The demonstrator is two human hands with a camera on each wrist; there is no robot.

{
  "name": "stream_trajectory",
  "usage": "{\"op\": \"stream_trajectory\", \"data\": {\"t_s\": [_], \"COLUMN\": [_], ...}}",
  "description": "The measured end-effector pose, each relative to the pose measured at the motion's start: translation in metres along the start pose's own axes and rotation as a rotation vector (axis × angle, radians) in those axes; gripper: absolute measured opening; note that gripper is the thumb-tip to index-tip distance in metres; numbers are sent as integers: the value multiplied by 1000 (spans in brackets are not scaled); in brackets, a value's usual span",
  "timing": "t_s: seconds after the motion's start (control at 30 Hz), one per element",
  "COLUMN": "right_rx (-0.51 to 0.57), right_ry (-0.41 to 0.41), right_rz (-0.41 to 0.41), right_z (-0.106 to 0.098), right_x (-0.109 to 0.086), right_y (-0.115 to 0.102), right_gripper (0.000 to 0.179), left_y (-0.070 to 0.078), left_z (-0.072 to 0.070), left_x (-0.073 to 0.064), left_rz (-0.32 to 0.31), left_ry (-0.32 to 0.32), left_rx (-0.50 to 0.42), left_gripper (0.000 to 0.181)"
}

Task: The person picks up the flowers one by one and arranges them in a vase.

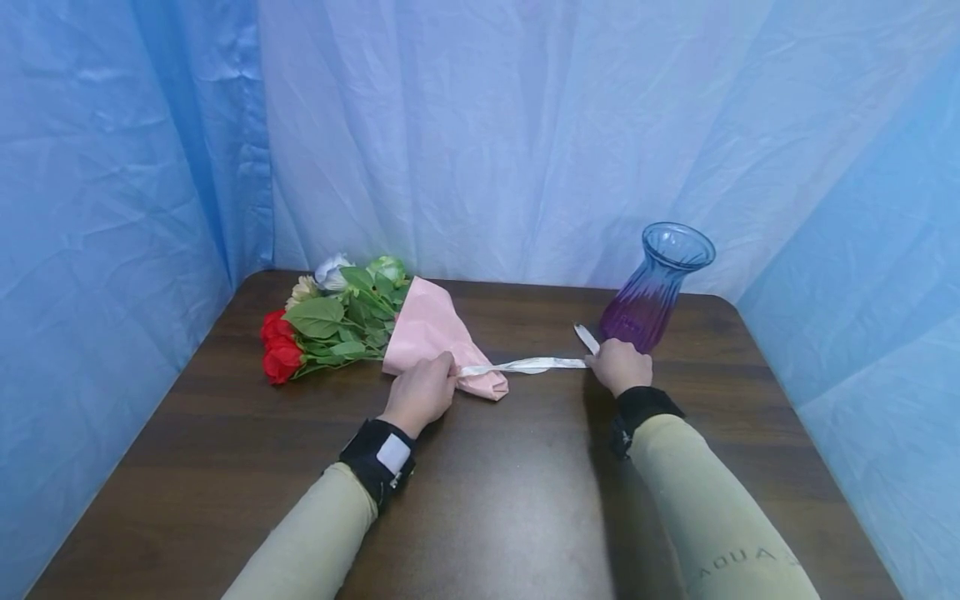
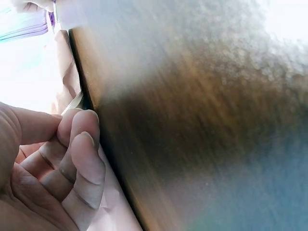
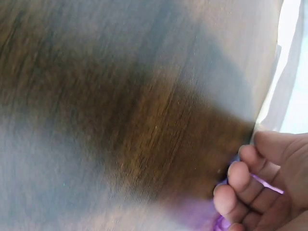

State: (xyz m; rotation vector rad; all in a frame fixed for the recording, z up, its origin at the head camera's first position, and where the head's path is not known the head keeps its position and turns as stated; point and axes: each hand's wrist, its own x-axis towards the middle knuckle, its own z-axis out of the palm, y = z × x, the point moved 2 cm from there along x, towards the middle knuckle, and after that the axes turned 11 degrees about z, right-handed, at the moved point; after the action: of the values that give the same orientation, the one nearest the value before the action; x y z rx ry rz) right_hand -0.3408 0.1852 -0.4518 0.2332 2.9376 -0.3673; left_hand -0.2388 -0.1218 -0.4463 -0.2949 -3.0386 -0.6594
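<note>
Head view: bouquet [image 1: 360, 308] lies on its side on the table [image 1: 480, 517], blooms to the left, pink wrapper [image 1: 427, 329] tapering rightward and toward the near edge. Its long axis runs from the red roses [image 1: 282, 362] down to the gathered tip.

Grip: in the left wrist view I see the left hand [image 1: 420, 392] pinching a pale strip between thumb and finger; I read this as one part of the white ribbon [image 1: 542, 364]. The right hand [image 1: 622, 367] pinches the ribbon farther along, a loose tail poking out beyond it, near the vase [image 1: 641, 308].

Key relation, my judgement: the ribbon crosses the wrapper's narrow end and stretches rightward, nearly straight, between the hands. The left hand is much the nearer, right beside the wrapper; the right hand is well apart from it. I cannot tell whether any ribbon passes beneath the wrapper.
</note>
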Motion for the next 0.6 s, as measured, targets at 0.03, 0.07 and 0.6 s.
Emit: {"op": "stream_trajectory", "data": {"t_s": [0.03, 0.07, 0.6], "right_rx": [0, -1, -12], "right_ry": [-11, -17, 3], "right_rz": [3, 3, -27], "right_z": [0, -1, 0], "right_x": [0, 0, -3], "right_y": [0, 0, -2], "right_gripper": [36, 35, 30], "left_y": [0, 0, 16], "left_z": [0, 0, -4], "left_x": [0, 0, 1], "left_rz": [-2, -2, 105], "left_ry": [-2, -3, 65], "left_rx": [-2, -3, 22], "left_gripper": [11, 10, 17]}}
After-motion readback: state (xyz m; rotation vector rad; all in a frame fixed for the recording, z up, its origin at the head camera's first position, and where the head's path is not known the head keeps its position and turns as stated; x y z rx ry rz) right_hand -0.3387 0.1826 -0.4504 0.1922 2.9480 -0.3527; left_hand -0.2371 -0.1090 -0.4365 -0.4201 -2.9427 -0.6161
